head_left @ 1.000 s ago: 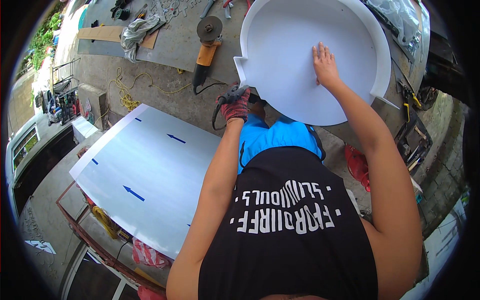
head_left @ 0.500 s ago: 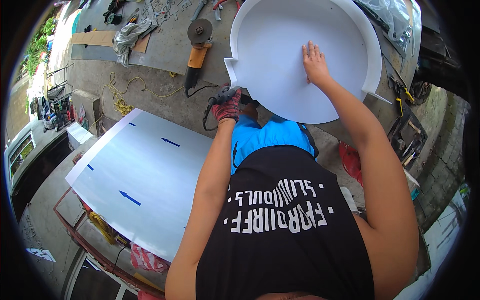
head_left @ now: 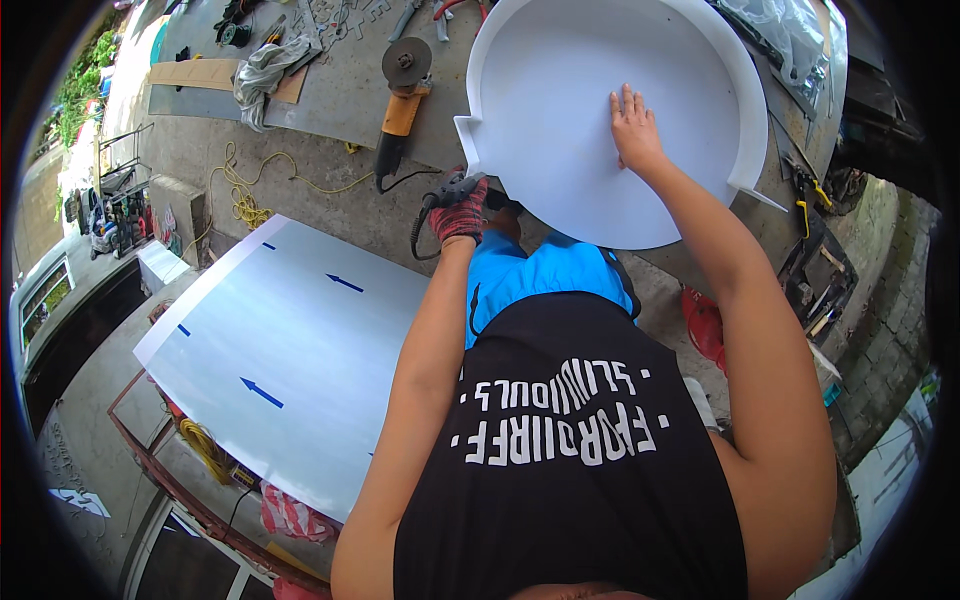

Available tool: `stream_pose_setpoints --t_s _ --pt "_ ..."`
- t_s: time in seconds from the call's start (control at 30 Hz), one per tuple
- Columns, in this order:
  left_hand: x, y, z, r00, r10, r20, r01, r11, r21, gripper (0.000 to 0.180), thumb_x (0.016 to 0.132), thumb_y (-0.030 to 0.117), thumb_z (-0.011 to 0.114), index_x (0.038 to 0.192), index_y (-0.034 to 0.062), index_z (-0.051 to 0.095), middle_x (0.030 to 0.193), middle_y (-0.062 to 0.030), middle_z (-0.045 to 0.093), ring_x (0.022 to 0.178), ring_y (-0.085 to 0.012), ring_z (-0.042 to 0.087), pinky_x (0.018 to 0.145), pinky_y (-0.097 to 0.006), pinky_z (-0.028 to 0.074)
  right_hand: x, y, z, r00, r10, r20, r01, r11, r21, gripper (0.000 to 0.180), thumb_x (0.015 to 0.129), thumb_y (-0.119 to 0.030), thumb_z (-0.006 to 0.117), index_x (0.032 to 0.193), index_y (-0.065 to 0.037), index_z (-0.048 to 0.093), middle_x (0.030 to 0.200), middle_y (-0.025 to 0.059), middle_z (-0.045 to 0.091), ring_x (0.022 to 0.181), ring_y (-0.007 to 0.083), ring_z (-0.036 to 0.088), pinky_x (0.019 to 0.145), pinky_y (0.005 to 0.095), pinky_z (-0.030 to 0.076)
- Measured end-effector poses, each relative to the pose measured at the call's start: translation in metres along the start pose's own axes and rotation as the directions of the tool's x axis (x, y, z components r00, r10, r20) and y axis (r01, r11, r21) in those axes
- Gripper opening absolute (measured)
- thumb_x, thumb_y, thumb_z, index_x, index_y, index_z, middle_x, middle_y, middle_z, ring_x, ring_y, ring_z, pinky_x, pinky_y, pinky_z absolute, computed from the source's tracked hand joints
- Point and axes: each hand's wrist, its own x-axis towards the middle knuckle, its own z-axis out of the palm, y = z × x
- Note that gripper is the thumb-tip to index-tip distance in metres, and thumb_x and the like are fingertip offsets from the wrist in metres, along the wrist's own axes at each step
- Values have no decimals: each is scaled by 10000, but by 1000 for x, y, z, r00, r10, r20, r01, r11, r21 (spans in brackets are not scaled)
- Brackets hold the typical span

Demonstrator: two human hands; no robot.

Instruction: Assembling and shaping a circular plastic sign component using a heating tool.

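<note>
A round white panel [head_left: 570, 150] with a raised white strip along its curved rim lies on the grey worktable in front of me. My right hand [head_left: 636, 132] is bare and rests flat on the panel's face, fingers stretched out. At the panel's near left edge, my left hand [head_left: 459, 212] wears a red and black glove. It is closed round a black corded hand tool [head_left: 456, 187] whose kind I cannot make out; its tip is by the bent end of the rim strip. The tool's coiled cord hangs beside my wrist.
An orange angle grinder [head_left: 399, 115] lies on the worktable [head_left: 330, 105] left of the panel, near a grey cloth [head_left: 262, 85]. Yellow rope [head_left: 245, 207] trails on the floor. A large white sheet with blue arrows [head_left: 310, 330] is at my left. Pliers [head_left: 803, 205] lie at right.
The whole view has shifted very slightly. Both hands keep their places on the panel and the tool, with no other visible change.
</note>
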Motion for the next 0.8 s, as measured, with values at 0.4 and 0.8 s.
stream_pose_setpoints --t_s 0.4,0.8 --pt "1 -1 2 1000 -28 5 28 997 -68 589 806 414 805 1288 108 658 1229 -128 720 1154 -326 675 1016 -426 513 1 0 5 1000 8 -30 -8 1000 4 1357 548 -133 1000 1622 -18 180 1688 242 149 1534 408 263 1160 526 387" --pt "5 -10 7 1000 -7 6 7 999 -38 617 792 418 823 1299 106 659 1249 -125 712 1163 -323 670 1023 -423 511 2 -1 6 999 9 -31 -9 1000 9 1331 562 -96 985 1620 -7 182 1685 250 150 1533 409 267 1148 515 401"
